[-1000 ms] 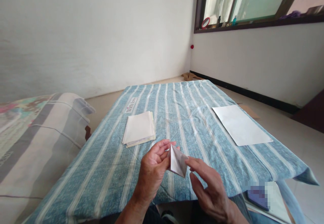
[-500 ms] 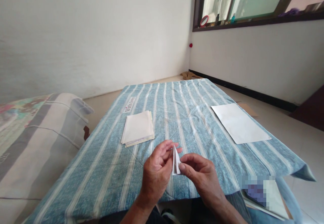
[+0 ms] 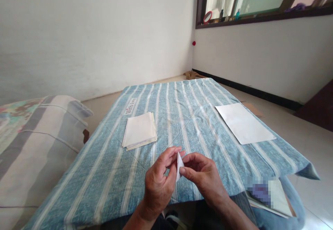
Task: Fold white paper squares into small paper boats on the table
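A small piece of folded white paper (image 3: 180, 165), narrow and pointed at the top, is held upright between my two hands above the near part of the table. My left hand (image 3: 161, 174) grips it from the left, thumb against its side and fingers behind. From the right, my right hand (image 3: 201, 171) pinches the same paper, its thumb pressed on the face and its fingers curled. Part of the paper is hidden behind the fingers. A stack of paper sheets (image 3: 139, 129) lies on the cloth beyond my left hand.
A blue striped cloth (image 3: 104, 160) covers the table. One large white sheet (image 3: 244, 123) lies at its right side. By the near right corner are papers (image 3: 279, 200) with a blurred item on a blue seat. A draped bed (image 3: 52, 147) stands at left.
The folded paper's spread sides have come together, so it looks narrower. My right hand has moved slightly left against it. The whole view has shifted a little.
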Demonstrator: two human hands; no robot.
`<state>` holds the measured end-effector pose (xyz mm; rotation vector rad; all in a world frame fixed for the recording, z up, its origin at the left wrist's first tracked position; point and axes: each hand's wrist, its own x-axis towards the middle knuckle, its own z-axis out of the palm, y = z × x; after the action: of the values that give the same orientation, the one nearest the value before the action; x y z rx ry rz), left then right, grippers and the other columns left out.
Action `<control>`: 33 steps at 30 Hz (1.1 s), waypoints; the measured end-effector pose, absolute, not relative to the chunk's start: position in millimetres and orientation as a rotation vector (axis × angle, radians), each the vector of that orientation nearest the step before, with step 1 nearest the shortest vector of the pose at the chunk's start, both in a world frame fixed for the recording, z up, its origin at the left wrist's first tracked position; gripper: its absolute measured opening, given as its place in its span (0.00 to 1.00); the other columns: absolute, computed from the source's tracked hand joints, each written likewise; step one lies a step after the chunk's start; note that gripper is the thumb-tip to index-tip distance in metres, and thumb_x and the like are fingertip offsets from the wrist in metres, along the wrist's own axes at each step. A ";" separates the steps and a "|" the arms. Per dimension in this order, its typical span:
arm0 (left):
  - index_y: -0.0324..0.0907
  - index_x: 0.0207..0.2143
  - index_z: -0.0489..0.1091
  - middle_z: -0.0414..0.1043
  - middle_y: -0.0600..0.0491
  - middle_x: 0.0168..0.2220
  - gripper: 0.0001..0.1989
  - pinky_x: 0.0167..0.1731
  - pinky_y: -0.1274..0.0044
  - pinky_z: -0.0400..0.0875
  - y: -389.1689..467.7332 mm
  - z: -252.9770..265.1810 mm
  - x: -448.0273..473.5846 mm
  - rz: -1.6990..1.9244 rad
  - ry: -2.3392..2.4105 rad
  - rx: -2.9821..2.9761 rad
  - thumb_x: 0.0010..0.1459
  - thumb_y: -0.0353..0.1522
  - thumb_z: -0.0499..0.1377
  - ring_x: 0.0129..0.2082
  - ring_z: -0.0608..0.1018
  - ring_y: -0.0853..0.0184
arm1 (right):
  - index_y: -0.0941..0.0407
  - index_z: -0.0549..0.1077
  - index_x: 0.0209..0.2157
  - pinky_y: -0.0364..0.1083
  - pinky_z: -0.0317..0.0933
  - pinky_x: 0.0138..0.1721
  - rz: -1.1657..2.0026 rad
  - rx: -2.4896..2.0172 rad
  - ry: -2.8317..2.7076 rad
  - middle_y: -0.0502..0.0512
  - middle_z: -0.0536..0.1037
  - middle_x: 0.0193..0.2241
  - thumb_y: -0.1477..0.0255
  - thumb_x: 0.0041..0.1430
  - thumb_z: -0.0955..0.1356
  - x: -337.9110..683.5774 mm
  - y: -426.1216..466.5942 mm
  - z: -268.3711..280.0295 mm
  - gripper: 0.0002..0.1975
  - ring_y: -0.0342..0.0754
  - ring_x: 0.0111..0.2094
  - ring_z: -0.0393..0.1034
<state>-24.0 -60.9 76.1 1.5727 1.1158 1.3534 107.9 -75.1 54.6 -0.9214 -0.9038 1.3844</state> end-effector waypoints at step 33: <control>0.35 0.36 0.77 0.76 0.46 0.30 0.11 0.25 0.81 0.65 -41.6 94.9 -48.1 0.733 0.667 1.257 0.55 0.32 0.58 0.26 0.72 0.70 | 0.61 0.72 0.19 0.41 0.53 0.29 2.043 -0.631 -0.780 0.48 0.73 0.24 0.72 0.38 0.79 144.5 -66.6 56.7 0.13 0.40 0.25 0.64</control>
<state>-48.1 -41.6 94.9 1.2574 0.6670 0.7327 144.5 -66.6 56.7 -0.6310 -0.7801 2.0428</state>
